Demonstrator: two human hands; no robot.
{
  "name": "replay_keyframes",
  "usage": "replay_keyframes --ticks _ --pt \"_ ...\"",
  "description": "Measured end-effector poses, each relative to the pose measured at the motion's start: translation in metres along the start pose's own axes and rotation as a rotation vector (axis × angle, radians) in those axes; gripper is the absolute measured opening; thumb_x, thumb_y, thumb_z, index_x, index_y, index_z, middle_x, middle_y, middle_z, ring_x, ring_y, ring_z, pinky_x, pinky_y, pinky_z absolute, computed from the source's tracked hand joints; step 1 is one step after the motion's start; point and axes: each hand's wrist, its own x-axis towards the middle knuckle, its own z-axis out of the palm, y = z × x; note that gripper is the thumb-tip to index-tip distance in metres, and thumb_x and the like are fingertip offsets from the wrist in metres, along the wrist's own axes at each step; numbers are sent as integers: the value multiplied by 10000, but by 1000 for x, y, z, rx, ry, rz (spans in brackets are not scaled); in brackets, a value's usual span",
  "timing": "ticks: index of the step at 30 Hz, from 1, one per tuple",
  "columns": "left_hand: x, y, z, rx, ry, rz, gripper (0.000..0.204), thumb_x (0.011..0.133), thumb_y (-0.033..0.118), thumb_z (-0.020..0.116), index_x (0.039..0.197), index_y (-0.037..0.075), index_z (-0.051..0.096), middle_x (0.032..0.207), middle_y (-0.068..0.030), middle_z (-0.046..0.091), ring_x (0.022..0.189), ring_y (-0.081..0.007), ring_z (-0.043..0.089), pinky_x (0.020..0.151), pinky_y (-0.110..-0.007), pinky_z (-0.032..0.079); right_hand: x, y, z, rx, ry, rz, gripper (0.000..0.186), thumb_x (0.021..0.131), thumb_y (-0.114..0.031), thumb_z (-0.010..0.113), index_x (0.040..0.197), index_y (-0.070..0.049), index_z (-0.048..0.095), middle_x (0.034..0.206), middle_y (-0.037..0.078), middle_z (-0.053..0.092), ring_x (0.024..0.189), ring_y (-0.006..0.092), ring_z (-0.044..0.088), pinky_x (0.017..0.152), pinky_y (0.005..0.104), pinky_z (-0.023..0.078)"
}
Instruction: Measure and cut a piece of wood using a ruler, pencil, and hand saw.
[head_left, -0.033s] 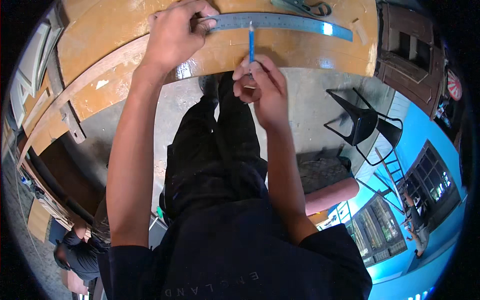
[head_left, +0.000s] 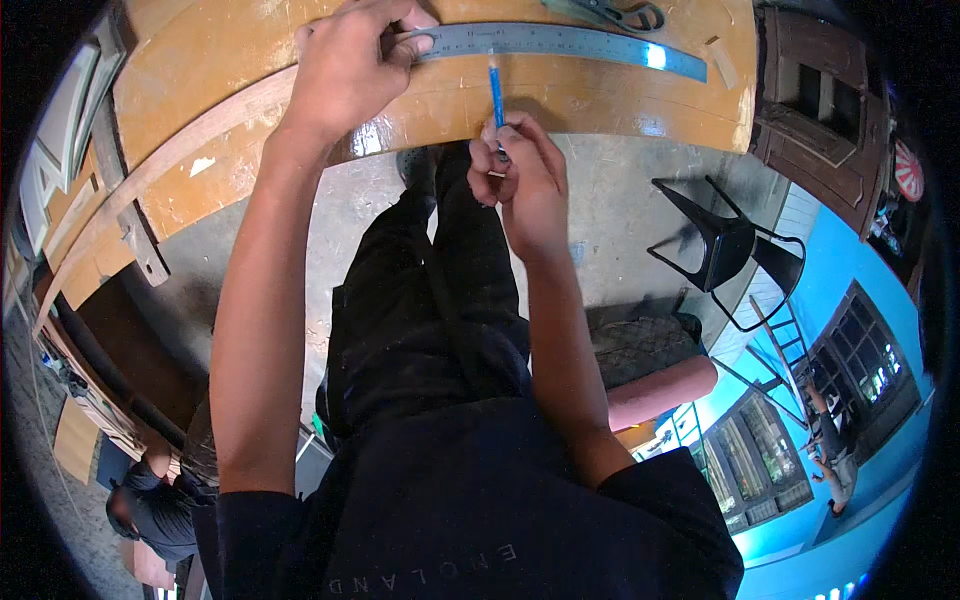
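Observation:
A long steel ruler point(head_left: 570, 45) lies across the varnished wooden tabletop point(head_left: 600, 105). Its left end is gripped between the thumb and fingers of my left hand point(head_left: 355, 75), beside the end of a thin wooden strip point(head_left: 215, 118) that stretches off to the left. My right hand point(head_left: 520, 165) is closed around the lower part of a blue pencil point(head_left: 497, 100) just off the table's near edge. The pencil points away from me, its sharpened tip at the ruler's near edge; whether it touches I cannot tell.
At the table's far side lies a dark-handled tool point(head_left: 605, 14), partly out of view. A black metal chair point(head_left: 735, 250) stands on the floor to the right, near a dark wooden cabinet point(head_left: 815, 105). Another person point(head_left: 160, 515) is at the lower left.
My right hand has shifted slightly, and the pencil tip has moved a little left and toward me, from over the ruler to its near edge. My left hand stays in place.

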Motion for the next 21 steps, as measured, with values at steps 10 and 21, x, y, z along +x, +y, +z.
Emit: replay_keyframes --ticks 10,21 --pt "-3 -2 2 -9 -24 -55 178 763 -112 673 914 -19 671 825 -155 646 701 -245 637 649 -341 502 14 31 11 -654 227 -541 237 1031 -198 539 1084 18 620 665 178 570 558 256 607 548 392 471" --pt "-4 0 3 -65 -29 -124 126 804 -95 677 912 -32 660 832 -150 661 738 -209 654 679 -327 518 16 33 22 -927 177 -730 328 999 -91 522 1296 36 583 657 232 607 571 375 665 534 438 517"
